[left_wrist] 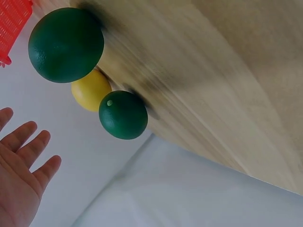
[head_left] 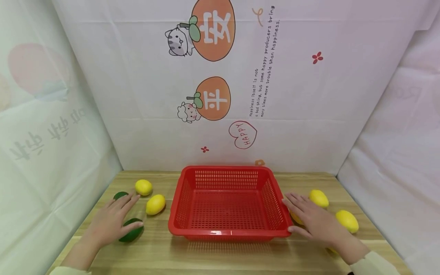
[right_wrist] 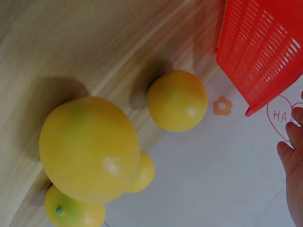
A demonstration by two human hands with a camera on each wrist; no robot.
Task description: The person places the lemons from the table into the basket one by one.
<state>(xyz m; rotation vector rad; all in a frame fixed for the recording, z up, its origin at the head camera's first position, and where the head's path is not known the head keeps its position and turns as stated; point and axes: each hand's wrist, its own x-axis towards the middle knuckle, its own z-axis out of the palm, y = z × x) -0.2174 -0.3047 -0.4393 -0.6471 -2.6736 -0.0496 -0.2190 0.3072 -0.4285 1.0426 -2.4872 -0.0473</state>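
Observation:
My left hand (head_left: 111, 221) is held above the table with its fingers straight and holds nothing. Beneath it lie two dark green, lime-like fruits, the nearer one (head_left: 130, 230) showing below the thumb and the farther one (head_left: 120, 195) past the fingertips. Just right of these sit two lemons, one front (head_left: 156, 204) and one behind (head_left: 143, 187). My right hand (head_left: 314, 217), fingers extended and palm empty, hovers over several yellow fruits (head_left: 347, 221), its fingertips overlapping the right rim of a red plastic basket (head_left: 228, 232) in the head view. Part of one yellow fruit (right_wrist: 177, 100) is hidden under that hand.
The basket stands mid-table with nothing in it, its slotted walls sloping outward. Behind the wooden table (head_left: 151, 256) hangs a white printed cloth (head_left: 292, 95), with more white cloth (head_left: 405, 152) at both sides.

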